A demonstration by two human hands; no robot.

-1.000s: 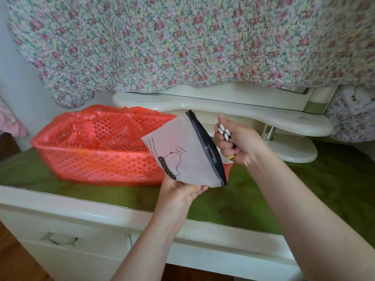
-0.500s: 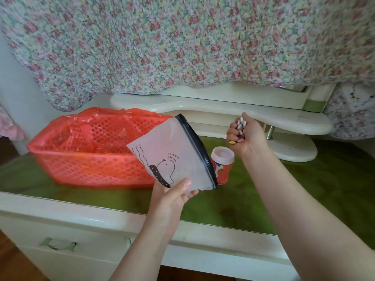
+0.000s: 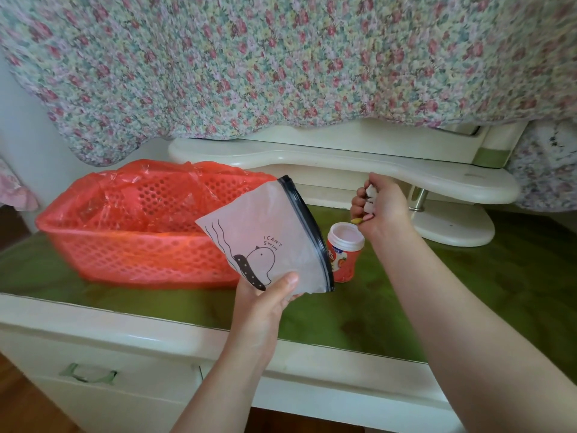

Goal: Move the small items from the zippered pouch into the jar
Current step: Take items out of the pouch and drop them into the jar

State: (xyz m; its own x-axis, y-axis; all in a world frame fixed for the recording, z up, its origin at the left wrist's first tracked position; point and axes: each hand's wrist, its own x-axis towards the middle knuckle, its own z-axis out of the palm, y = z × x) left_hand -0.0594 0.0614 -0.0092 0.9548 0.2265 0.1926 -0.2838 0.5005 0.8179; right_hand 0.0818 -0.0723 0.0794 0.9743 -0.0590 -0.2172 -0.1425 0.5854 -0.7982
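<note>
Hiding most small items (image 3: 371,195), right hand (image 3: 382,207) fingers (image 3: 359,203) curl above jar (image 3: 345,250).

jar (image 3: 345,254) partly behind pouch (image 3: 265,245)

Open air separates the right grip (image 3: 379,204) from the open-topped red-and-white plastic jar (image 3: 345,251) below; the frosted zippered pouch (image 3: 268,242) crowds its left.
</note>
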